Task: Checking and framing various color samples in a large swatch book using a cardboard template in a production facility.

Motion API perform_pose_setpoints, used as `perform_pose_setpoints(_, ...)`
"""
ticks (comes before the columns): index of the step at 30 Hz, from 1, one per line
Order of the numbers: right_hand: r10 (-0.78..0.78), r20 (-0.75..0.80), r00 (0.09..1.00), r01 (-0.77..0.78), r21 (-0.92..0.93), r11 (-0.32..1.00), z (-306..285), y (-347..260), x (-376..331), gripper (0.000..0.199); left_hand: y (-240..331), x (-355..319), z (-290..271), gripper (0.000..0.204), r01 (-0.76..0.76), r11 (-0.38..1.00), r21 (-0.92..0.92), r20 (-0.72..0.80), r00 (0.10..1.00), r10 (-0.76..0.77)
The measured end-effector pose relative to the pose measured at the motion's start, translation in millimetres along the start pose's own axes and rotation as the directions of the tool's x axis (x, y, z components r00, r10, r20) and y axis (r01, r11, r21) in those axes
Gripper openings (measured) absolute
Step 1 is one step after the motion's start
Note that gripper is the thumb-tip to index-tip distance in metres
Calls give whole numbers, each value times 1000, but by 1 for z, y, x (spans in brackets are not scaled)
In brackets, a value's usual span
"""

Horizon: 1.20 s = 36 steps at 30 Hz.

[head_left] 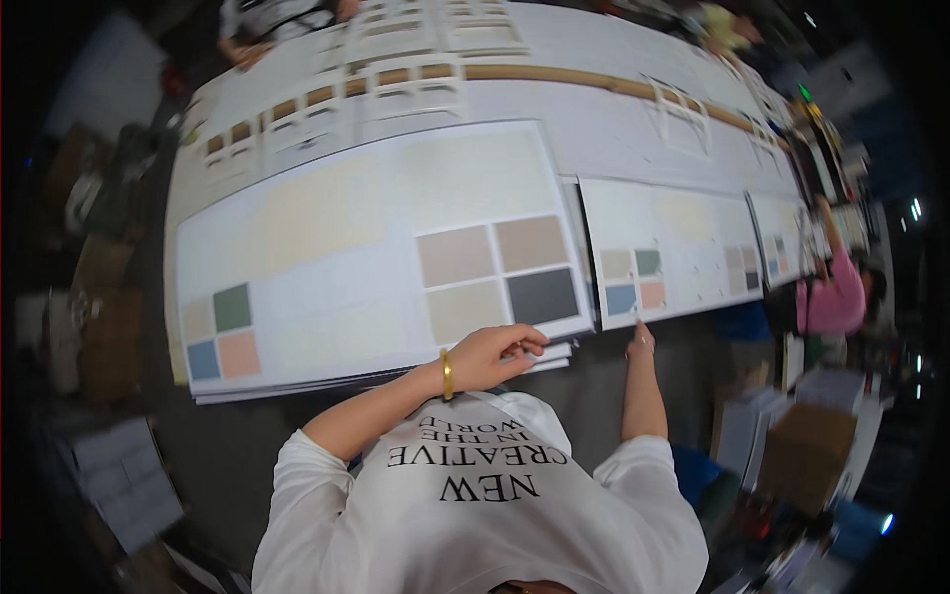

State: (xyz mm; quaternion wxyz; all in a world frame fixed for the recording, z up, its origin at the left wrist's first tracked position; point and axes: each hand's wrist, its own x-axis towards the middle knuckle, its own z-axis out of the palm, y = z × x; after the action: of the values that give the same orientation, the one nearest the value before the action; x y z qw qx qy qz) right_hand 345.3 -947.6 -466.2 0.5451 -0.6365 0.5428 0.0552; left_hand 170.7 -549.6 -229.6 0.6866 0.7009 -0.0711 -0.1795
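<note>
The left hand (500, 356), wearing a gold bangle (447, 374), is hanging at the lower middle of the frame, just beside the lower right corner of the large swatch-printed sheet (381, 257), which is lying uppermost on a stack at centre left. Its fingers are curling loosely; whether they are gripping any edge cannot be told. The right hand (641, 342) is extending a finger to the bottom edge of the smaller swatch sheet (683, 243), right of centre; contact is appearing likely, but a pinch cannot be confirmed. A third sheet (782, 236) is lying farther right, beyond which a co-worker in pink (836, 297) is standing. In this inspector's judgement, sound handling is calling for light fingertip pressure at the plain margins, keeping skin off the printed colour blocks. The layers under the large sheet are showing uneven edges at its lower right corner, so careless lifting there is risking a caught layer or a creased corner.
</note>
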Motion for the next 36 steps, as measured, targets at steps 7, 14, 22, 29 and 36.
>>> perform_pose_setpoints(7, -215, -168, 962, 221, 17, 975, 4, 13, 56, 45, -22, -133, -63, 35, 56, 993, -103, -571, 814, -104)
perform_pose_setpoints(14, -814, -80, 575, 818, 51, 573, 4, -98, -7, 36, -14, -238, -165, 27, 23, 997, 80, -822, 568, 52)
perform_pose_setpoints(22, -868, 418, -268, 934, -108, -341, 89, -25, -363, 38, -78, -358, -420, 17, 24, 923, 384, -923, -29, 385)
perform_pose_setpoints(29, -526, 846, -88, 930, -119, -347, 138, 138, -538, 70, -218, -388, -581, 27, 531, 763, 370, -928, 243, 282)
perform_pose_setpoints(36, -468, 883, 16, 915, -201, -348, 145, 183, -572, 74, -271, -337, -637, 38, 682, 435, 588, -739, 671, -53)
